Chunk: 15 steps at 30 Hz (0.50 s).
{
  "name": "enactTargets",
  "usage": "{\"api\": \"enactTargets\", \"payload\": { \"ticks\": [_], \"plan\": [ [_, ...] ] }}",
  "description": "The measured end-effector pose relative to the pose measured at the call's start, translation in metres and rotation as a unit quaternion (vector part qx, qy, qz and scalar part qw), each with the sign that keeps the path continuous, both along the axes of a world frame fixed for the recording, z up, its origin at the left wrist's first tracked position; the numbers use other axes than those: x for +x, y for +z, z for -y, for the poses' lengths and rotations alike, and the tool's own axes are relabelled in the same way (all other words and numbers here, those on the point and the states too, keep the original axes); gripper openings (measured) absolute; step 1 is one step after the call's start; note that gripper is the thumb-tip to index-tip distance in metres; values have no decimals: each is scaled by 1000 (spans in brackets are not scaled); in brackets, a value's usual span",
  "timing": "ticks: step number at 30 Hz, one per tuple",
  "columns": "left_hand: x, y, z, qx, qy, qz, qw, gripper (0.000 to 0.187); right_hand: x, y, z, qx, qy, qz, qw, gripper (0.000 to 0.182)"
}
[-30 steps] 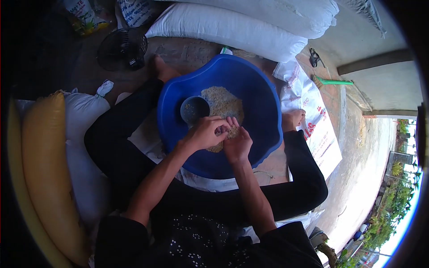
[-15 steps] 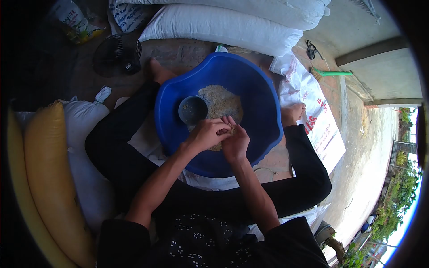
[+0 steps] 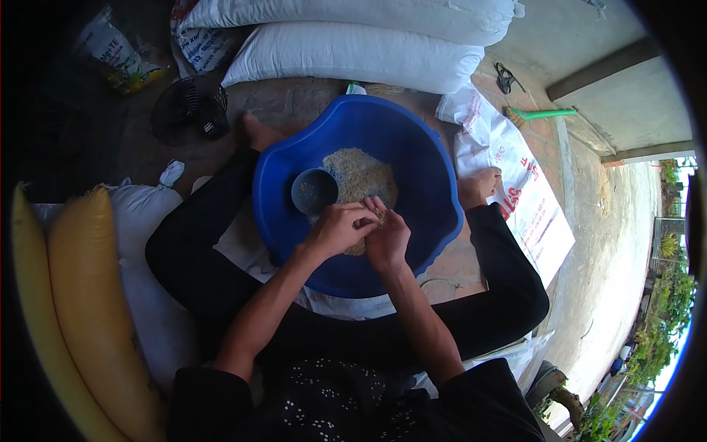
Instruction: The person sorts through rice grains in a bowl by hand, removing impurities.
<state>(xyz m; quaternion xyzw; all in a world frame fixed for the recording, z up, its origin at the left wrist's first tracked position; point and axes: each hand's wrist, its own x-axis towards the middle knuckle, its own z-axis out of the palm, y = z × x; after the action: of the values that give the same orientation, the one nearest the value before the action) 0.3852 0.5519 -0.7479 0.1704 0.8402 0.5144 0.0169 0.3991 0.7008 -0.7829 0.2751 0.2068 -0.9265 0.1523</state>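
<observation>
Clearly, the half-cupped right hand holds grain, best kept low over the blue tub; the left hand curls loosely beside it (whether pinching any, I can't tell).

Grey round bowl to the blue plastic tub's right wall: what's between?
Head view: a pale granular heap, then bare blue tub surface.

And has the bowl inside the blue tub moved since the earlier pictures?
No. Judged against the tub, the bowl keeps its spot on the picture's left, beside the grain.
</observation>
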Motion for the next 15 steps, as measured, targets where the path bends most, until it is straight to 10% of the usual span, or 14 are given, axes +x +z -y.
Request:
{"api": "enactTargets", "payload": {
  "ticks": [15],
  "plan": [
    [-20, -5, 31, 201, 100, 196, 955, 24, -4, 21, 6, -37, -56, 35, 997, 43]
  ]
}}
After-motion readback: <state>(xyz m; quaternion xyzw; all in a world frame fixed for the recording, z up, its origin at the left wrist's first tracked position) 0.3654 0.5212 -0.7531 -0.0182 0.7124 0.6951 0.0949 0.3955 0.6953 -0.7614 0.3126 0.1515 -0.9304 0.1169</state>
